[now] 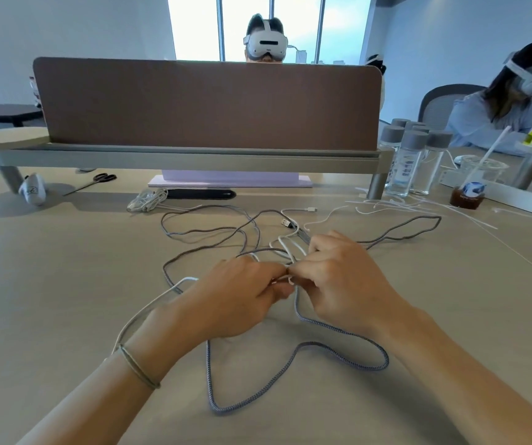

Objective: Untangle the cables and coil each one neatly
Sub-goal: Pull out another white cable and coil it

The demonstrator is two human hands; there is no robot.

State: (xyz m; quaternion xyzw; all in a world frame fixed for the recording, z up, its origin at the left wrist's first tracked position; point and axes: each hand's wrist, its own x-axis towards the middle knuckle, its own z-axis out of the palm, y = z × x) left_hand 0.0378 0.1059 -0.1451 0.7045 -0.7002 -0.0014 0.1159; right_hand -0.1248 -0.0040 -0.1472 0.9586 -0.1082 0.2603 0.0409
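Both hands meet at table centre over the tangle. Left hand (242, 293) and right hand (338, 281) are pinched fingertip to fingertip on the white cable (285, 248) at the knot, where it crosses the grey cable (338, 332); each hand is closed on white strands, though which strand each holds is hidden by the fingers. From the grip, white loops rise toward 12 o'clock, with a USB plug (287, 223) just beyond at 12 and a smaller white plug (311, 209) farther on. One white run leaves at 8 o'clock, passing beside the left wrist. The grey braid drops from the knot toward 6 o'clock, makes a wide loop between the forearms, and other grey runs spread to 10 and 2 o'clock on the table (65, 284). Judgement: untangling is at an early stage, nothing coiled. The nearest free end lies at 12, so the knot's slack should feed along the 12–6 axis; the right hand is nearer that end. A bundled white cord (147, 200) sits well apart at 11.
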